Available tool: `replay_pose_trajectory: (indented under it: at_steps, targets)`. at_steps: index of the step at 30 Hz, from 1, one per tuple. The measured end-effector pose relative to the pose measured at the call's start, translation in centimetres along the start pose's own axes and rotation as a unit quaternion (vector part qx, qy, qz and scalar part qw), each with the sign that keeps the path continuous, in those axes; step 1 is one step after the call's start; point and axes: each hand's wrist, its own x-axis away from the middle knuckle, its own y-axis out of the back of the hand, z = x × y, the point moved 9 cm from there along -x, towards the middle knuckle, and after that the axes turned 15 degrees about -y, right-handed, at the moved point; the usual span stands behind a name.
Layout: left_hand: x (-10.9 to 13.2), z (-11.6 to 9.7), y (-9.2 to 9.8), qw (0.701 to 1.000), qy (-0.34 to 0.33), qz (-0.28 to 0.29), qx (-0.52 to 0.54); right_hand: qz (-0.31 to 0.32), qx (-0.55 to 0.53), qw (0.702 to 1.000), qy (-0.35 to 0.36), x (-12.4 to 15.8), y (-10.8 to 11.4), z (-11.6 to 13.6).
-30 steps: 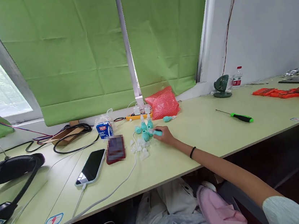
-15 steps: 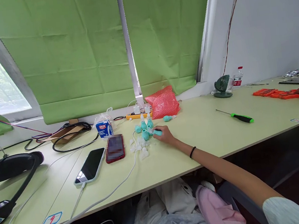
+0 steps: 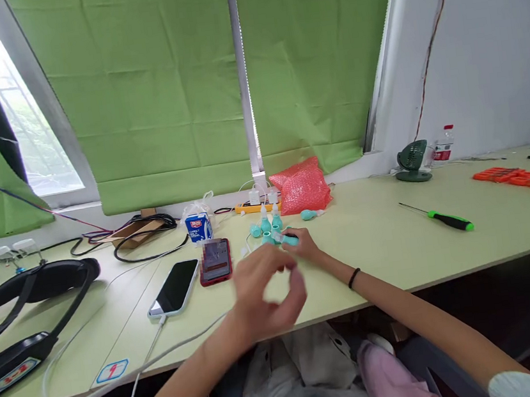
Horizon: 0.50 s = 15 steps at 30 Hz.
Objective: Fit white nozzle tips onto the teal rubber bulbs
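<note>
Held in the bare right hand (image 3: 303, 243), above a pale yellow-green tabletop (image 3: 367, 244): a small teal squeeze bulb with a clear tapered nozzle (image 3: 290, 240). Grasped by its rounded end, fingers closed around it — nozzle pointing left and slightly away from the body, long axis running mostly crosswise and close to level.

Straight off the nozzle's tip, to the left: an open-topped round teal bulb (image 3: 267, 238), overlapping with it in the view. Impossible to tell touching from merely just beside. Close behind, two upright teal bulbs with clear pointed tips (image 3: 265, 224).

Nearer to the body and lower left of the held bulb: the bare left hand (image 3: 262, 292), raised and blurred, thumb and forefinger curved into a ring, with nothing visible inside. Impossible to tell fingertips pinched together from fingertips slightly parted. Of the two, clearly nearer to the upright bulbs — the right.

Farther right, lying on its side beside a red bubble-wrap pouch (image 3: 301, 186): a single teal bulb with a clear tip (image 3: 309, 215), beyond the right hand.
</note>
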Motion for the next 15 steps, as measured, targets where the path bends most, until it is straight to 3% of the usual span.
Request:
replay_pose_trajectory:
  at_steps: [2,6,9,15]
  targets:
    - [0.2,2.3,-4.4,0.983,0.010,0.153,-0.098,0.028,-0.015,0.999,0.005,0.1,-0.5,0.1]
    - [2.0,7.0,-9.6,0.966,0.049,0.220,-0.129,0.083,-0.063,0.995,-0.007,0.1,-1.6,0.1]
    - [3.9,8.7,-11.3,0.959,0.058,0.255,-0.114,0.152,-0.112,0.982,-0.030,0.4,-2.8,0.5]
    - [6.5,10.8,-12.1,0.942,0.099,0.314,-0.066,0.291,-0.170,0.939,-0.069,1.9,-4.6,2.1]
